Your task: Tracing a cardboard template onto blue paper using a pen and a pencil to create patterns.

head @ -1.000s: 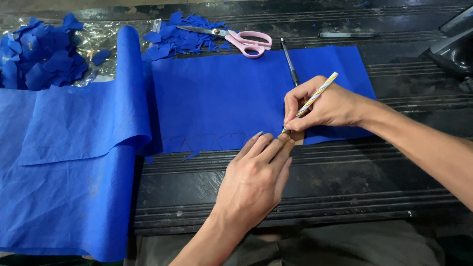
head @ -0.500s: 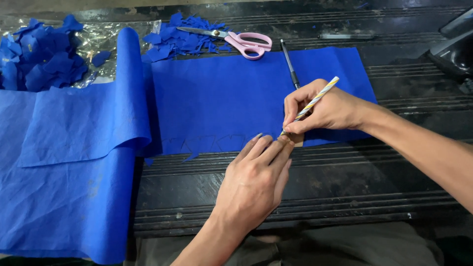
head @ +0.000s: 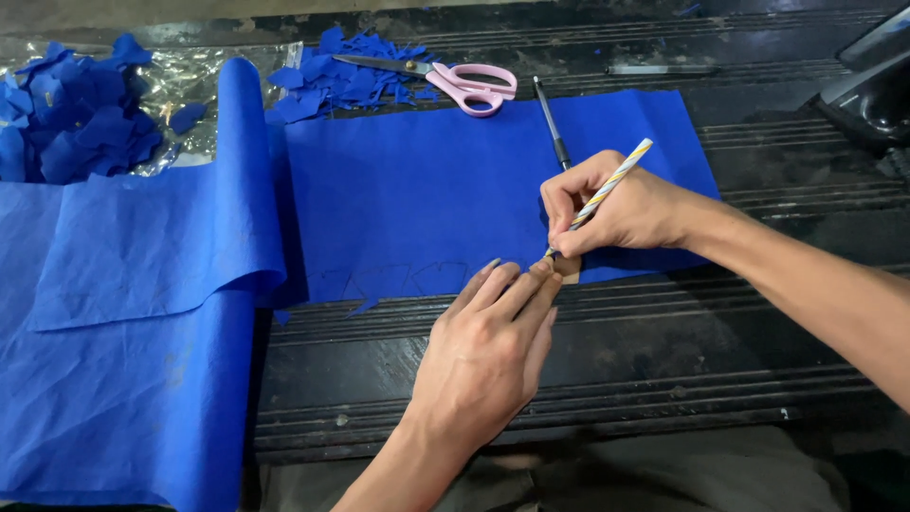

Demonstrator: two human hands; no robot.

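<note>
In the head view, the right hand (head: 614, 210) pinches a striped pencil (head: 607, 191) between thumb and fingers, its tip down at the near edge of a flat blue sheet (head: 427, 194) spread on the dark ribbed counter (head: 588, 379). The pencil tilts up and away to the right, with its upper end showing above the knuckles. The left hand (head: 488, 346) lies palm down with the fingers pressed together and stretched forward, and the fingertips (head: 531, 277) rest on a small tan piece (head: 569, 269) at that same near edge, just beside the pencil tip. How much of the tan piece lies under the fingers cannot be told. Faint drawn outlines run along the sheet's near edge to the left of the hands. On the far side of the sheet, a dark pen (head: 552, 128) lies partly on the blue material, and pink-handled scissors (head: 445, 81) lie beyond it, touching a heap of blue scraps (head: 332, 81). To the left, a long blue roll of the same material (head: 152, 313) hangs over the near edge of the counter, with one fold curled upright next to the sheet. More blue scraps (head: 76, 118) sit in a clear plastic wrapper at the far left corner. A dark object (head: 872, 85) stands at the far right.
</note>
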